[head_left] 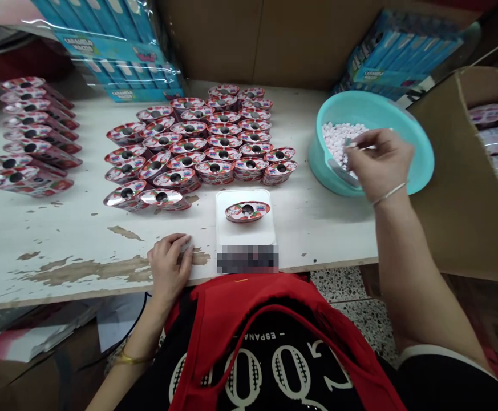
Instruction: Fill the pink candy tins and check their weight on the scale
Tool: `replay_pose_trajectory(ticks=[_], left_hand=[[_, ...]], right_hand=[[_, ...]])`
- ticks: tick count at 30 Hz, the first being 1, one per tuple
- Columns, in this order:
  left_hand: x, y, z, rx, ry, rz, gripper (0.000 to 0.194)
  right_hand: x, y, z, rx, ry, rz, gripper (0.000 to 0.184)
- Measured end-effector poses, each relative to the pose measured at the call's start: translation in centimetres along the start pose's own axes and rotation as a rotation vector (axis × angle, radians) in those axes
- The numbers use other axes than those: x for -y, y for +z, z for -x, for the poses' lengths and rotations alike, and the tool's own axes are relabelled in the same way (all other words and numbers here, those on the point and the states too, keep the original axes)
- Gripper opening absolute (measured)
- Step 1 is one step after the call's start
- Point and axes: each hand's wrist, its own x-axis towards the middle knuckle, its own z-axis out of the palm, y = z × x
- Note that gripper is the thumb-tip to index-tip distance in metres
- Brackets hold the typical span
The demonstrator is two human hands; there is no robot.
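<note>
My right hand (377, 162) reaches over the rim of a turquoise bowl (420, 154) that holds small pale pink candies (336, 137). Its fingers pinch a thin spoon-like scoop (353, 145). My left hand (169, 265) rests curled on the table's front edge, fingers closed; whether it holds anything is hidden. One red oval container (247, 211) with a round hole in its lid sits on a small white scale (243, 225) between my hands.
Several red oval containers (206, 142) stand in rows behind the scale, and more are stacked (35, 134) at the left. Blue carton packs (116, 45) lean at the back left and right. A cardboard box (466, 188) with more containers stands at the right.
</note>
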Motion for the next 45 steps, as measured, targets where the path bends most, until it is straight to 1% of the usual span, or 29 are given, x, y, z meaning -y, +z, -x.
replay_pose_trajectory(ticks=[1,2,4,5,7,9,11,13,15,17,21,23,26,28,34,37,39,41,43,45], left_hand=[[0.0,0.0,0.0,-0.001,-0.003,0.002,0.023],[0.0,0.0,0.0,-0.002,-0.006,0.004,0.023],[-0.1,-0.1,0.0,-0.007,-0.008,0.007,0.023],[-0.2,-0.1,0.0,-0.009,-0.007,0.008,0.023],[-0.2,-0.1,-0.1,-0.010,-0.002,0.007,0.022],[-0.3,-0.2,0.0,-0.015,0.002,0.004,0.022],[-0.3,-0.2,0.0,-0.018,0.001,0.004,0.023],[-0.3,-0.2,0.0,-0.015,-0.006,0.005,0.023],[-0.2,-0.1,0.1,-0.015,-0.013,0.008,0.023],[-0.2,-0.1,0.1,-0.018,-0.016,0.014,0.023],[-0.3,-0.2,0.1,-0.004,-0.030,0.032,0.023],[-0.4,-0.2,0.0,0.004,-0.039,0.035,0.022],[-0.6,-0.3,-0.1,0.015,-0.049,0.027,0.022],[-0.7,-0.4,-0.1,0.019,-0.052,0.026,0.023],[-1.3,-0.8,-0.3,0.044,-0.085,0.078,0.022],[-2.5,-1.2,-1.2,-0.016,-0.068,0.173,0.025],[-3.8,-1.5,-2.5,-0.071,0.008,0.217,0.028],[-5.5,-1.8,-4.3,-0.097,0.117,0.234,0.033],[-7.1,-2.0,-6.2,-0.085,0.218,0.231,0.041],[-8.4,-1.8,-7.9,-0.042,0.293,0.213,0.052]], right_hand=[[2.1,0.8,1.5,0.077,-0.024,-0.163,0.014],[4.1,1.7,2.9,0.188,-0.074,-0.264,0.011],[7.3,3.6,5.4,0.370,-0.212,-0.322,0.002],[8.3,4.4,6.3,0.440,-0.277,-0.308,0.001],[9.3,5.8,7.4,0.538,-0.384,-0.249,0.005],[9.4,6.5,7.6,0.607,-0.452,-0.189,0.007],[9.2,6.5,7.4,0.626,-0.473,-0.155,0.012],[8.9,6.0,7.2,0.595,-0.451,-0.156,0.020],[8.7,5.3,7.2,0.544,-0.394,-0.198,0.023],[8.2,4.7,7.5,0.508,-0.288,-0.300,0.023],[6.2,4.1,8.3,0.439,0.061,-0.576,0.025],[4.8,4.0,8.8,0.382,0.216,-0.647,0.024],[2.7,3.8,9.5,0.308,0.392,-0.724,0.024],[1.5,3.8,10.0,0.274,0.482,-0.762,0.025],[-0.9,4.5,11.7,0.188,0.643,-0.783,0.032],[-1.9,5.2,12.6,0.177,0.709,-0.790,0.037],[-2.4,5.6,13.1,0.169,0.738,-0.793,0.039],[-2.5,5.8,13.3,0.160,0.756,-0.802,0.041],[-2.2,5.8,13.2,0.150,0.774,-0.830,0.039],[-1.4,5.6,13.0,0.165,0.802,-0.903,0.037]])
